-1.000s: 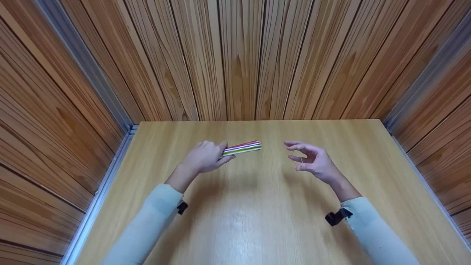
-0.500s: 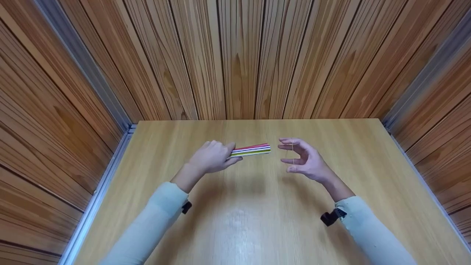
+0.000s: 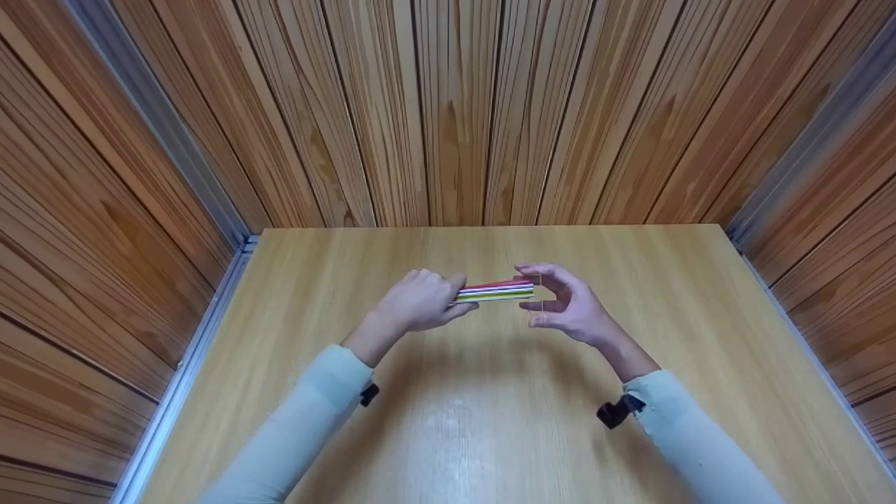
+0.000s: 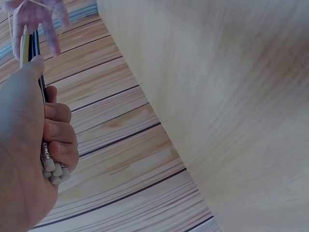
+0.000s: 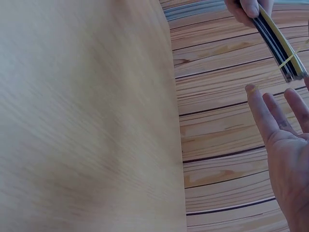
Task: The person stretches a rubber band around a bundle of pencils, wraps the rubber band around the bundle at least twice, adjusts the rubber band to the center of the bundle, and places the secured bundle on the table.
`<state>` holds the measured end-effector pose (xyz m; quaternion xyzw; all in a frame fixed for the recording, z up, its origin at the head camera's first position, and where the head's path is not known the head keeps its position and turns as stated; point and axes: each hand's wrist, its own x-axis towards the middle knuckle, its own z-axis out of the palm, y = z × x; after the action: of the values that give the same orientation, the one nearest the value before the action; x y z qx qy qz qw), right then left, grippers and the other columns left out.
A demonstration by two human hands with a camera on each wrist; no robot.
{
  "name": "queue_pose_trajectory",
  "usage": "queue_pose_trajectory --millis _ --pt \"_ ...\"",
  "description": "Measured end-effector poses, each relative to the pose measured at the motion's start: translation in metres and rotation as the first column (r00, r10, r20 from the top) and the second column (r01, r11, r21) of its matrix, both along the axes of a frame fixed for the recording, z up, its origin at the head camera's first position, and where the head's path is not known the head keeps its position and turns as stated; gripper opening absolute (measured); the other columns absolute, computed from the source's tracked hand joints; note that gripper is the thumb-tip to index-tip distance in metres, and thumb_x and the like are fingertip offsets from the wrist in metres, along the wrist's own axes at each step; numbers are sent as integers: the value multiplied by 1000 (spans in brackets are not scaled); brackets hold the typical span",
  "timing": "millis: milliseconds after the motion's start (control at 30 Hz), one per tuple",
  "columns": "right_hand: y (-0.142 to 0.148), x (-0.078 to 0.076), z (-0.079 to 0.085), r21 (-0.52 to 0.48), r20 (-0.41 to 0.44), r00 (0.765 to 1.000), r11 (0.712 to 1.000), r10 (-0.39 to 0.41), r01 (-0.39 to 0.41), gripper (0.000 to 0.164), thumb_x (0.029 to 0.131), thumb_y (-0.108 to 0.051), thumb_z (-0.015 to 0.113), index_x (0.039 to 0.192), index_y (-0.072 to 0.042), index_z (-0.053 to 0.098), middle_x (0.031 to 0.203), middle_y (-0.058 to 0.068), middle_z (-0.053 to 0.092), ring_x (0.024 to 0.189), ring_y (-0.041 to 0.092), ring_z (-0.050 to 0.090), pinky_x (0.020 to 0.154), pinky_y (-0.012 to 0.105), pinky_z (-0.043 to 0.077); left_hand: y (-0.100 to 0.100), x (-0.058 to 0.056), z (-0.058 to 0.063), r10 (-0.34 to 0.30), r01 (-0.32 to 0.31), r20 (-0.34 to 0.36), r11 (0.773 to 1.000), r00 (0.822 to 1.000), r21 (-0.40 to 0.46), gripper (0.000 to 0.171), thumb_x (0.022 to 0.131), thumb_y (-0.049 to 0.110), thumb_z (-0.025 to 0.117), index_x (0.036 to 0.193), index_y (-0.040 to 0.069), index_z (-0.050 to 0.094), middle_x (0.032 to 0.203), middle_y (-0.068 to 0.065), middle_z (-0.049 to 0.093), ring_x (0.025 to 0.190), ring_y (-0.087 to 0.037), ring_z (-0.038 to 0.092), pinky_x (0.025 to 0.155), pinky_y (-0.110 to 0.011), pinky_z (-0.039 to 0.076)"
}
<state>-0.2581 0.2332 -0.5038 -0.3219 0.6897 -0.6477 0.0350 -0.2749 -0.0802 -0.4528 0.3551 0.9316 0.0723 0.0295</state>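
Observation:
My left hand [image 3: 420, 301] grips a bundle of striped pencils [image 3: 495, 291] above the table, their tips' ends toward the right. In the left wrist view its fingers curl round the pencils, and several white erasers [image 4: 56, 175] with metal ferrules stick out below the fist. My right hand [image 3: 570, 306] holds a thin rubber band [image 3: 542, 288] stretched over its spread fingers and thumb. The free end of the bundle reaches between those fingers. In the right wrist view the yellowish band [image 5: 288, 60] crosses in front of the pencils' end; whether it touches them I cannot tell.
Beneath both hands is a light wooden table [image 3: 448, 420]. Wood-plank walls [image 3: 455, 112] stand behind it and at both sides, with grey metal rails [image 3: 189, 364] along the edges. A small black camera [image 3: 619, 411] sits on the right wrist.
My left hand has moved right with the pencils, and my right hand has moved left with the stretched rubber band. The gap between them has closed, and the bundle's end now lies among the right fingers.

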Motion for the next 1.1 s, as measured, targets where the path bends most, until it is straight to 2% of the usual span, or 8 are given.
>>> queue_pose_trajectory --millis 200,400,567,600,833,867,1000,1100 --pt "-10 -2 6 18 -29 999 1000 13 -13 74 90 6 89 152 17 49 165 3 58 150 21 64 108 33 63 8 1 -1 -17 17 -1 1000 1000 -8 45 117 50 58 123 7 66 78 0 57 62 -14 50 57 -25 37" --pt "-22 0 10 71 -54 998 997 -21 25 68 90 -4 93 148 7 60 161 0 64 146 13 67 114 25 58 12 2 -4 -53 52 -39 998 998 -28 47 117 51 57 124 6 67 81 -4 63 65 -16 51 59 -26 37" --pt "-28 2 10 90 -56 998 995 -32 37 65 89 -7 95 145 5 64 156 -8 67 142 7 68 110 23 59 13 4 -9 -62 60 -41 997 997 -39 47 117 52 56 124 6 66 81 -5 65 65 -16 50 60 -27 36" --pt "-29 2 10 89 -60 998 995 -30 36 65 89 -6 95 145 6 64 157 -2 68 141 6 69 110 23 59 12 4 -10 -57 56 -30 998 998 -34 47 117 52 56 124 7 66 80 -4 64 64 -16 50 59 -27 36" --pt "-35 2 11 93 -73 997 995 -21 28 61 89 2 92 143 7 65 156 2 68 140 15 70 107 27 62 14 6 -17 -48 48 22 999 999 -21 47 117 52 55 126 8 65 79 -2 60 63 -15 50 58 -25 35" --pt "-35 2 12 99 -77 997 995 -22 30 60 89 4 91 143 7 66 157 10 67 140 15 70 107 27 63 14 6 -18 -50 50 23 999 998 -18 46 117 52 55 126 8 64 80 -2 60 63 -15 50 58 -25 36" --pt "-36 2 14 121 -83 995 991 -49 59 56 90 6 89 142 6 68 157 29 63 138 6 68 103 28 64 16 8 -21 -58 59 36 998 998 -8 47 117 53 55 127 7 64 81 -3 61 63 -15 51 57 -24 37" --pt "-36 2 15 128 -89 993 988 -75 86 52 91 4 89 140 5 71 156 31 64 136 0 68 101 28 65 16 9 -23 -67 67 61 998 996 5 54 117 56 53 132 5 64 83 -6 64 63 -15 52 57 -24 39"
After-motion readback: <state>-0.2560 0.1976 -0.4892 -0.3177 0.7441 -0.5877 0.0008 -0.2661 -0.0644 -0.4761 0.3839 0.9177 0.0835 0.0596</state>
